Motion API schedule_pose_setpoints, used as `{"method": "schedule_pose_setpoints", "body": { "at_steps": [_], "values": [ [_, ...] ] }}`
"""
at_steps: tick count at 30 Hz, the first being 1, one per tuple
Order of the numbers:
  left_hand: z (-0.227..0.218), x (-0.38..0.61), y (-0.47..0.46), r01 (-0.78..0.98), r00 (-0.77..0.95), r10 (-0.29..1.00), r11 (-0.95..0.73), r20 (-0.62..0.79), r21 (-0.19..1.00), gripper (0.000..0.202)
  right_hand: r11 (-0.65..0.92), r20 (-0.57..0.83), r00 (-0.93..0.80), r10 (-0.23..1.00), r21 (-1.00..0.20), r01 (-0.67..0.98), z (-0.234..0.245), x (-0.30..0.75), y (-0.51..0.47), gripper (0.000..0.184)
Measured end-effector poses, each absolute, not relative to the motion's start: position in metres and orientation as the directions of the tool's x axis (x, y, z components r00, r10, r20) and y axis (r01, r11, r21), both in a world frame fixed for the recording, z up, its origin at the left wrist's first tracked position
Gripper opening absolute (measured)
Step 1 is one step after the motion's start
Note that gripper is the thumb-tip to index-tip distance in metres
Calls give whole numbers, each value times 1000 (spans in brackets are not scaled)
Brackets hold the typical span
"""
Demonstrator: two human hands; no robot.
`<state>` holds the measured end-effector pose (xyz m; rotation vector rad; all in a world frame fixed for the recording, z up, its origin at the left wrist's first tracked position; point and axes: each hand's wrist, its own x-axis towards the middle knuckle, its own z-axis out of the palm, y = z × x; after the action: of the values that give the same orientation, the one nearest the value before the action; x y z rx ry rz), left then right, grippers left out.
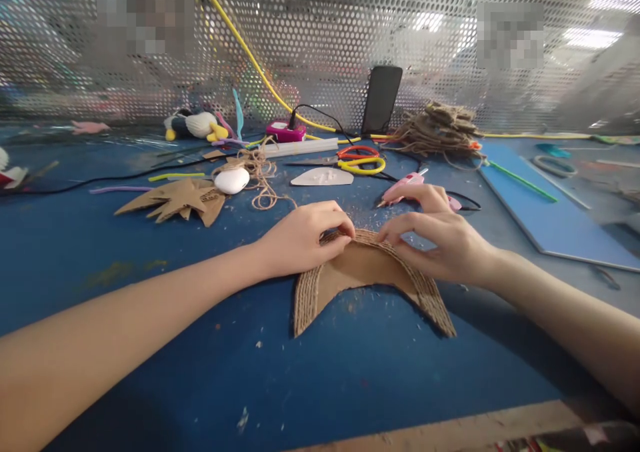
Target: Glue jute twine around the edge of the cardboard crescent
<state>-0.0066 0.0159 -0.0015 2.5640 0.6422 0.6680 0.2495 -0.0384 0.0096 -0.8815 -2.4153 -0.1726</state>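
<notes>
A curved cardboard piece (357, 269) lies on the blue table, arched like a crescent with its two points toward me. Rows of brown twine (306, 299) run along its outer edge, while the inner band is bare cardboard. At the top left of the curve, my left hand (305, 235) pinches the twine-covered edge between thumb and fingertips. My right hand (445, 242) grips the same edge at the upper right, thumb on the inner side and a fingertip on the rim. Just behind my right hand rests a pink glue gun (404, 187), partly covered by its fingers.
Behind the piece lie scissors (363, 162), a white scraped plate (323, 177), loose twine (260, 172), cardboard leaf shapes (183, 202) and a white case (232, 181). A phone (383, 99) leans on the perforated metal screen (320, 39). A blue board (555, 199) lies right.
</notes>
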Motion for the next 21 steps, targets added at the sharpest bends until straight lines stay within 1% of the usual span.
{"method": "schedule_pose_setpoints", "body": {
  "at_steps": [2, 7, 9, 13, 15, 19, 21],
  "values": [
    [-2, -7, 16, 338, 780, 530, -804, 332, 489, 14, 799, 530, -664, 528, -47, 599, 5, 249, -38, 18],
    [-3, -7, 17, 351, 785, 533, -803, 315, 481, 16, 807, 506, -693, 514, -12, 590, 1, 252, -37, 26],
    [-2, -7, 16, 359, 785, 537, -801, 310, 479, 16, 813, 498, -707, 502, 7, 582, 3, 252, -37, 25],
    [-2, -6, 14, 381, 783, 549, -795, 293, 471, 17, 822, 467, -755, 461, 97, 562, 6, 252, -39, 20],
    [-2, -6, 14, 381, 785, 546, -798, 293, 466, 17, 814, 467, -756, 458, 121, 568, 6, 251, -38, 20],
    [-2, -7, 14, 364, 790, 534, -804, 302, 469, 18, 807, 540, -700, 467, 63, 587, 7, 251, -37, 21],
    [-2, -6, 14, 361, 791, 532, -805, 303, 470, 17, 814, 535, -700, 474, 37, 579, 7, 251, -37, 23]
  ]
}}
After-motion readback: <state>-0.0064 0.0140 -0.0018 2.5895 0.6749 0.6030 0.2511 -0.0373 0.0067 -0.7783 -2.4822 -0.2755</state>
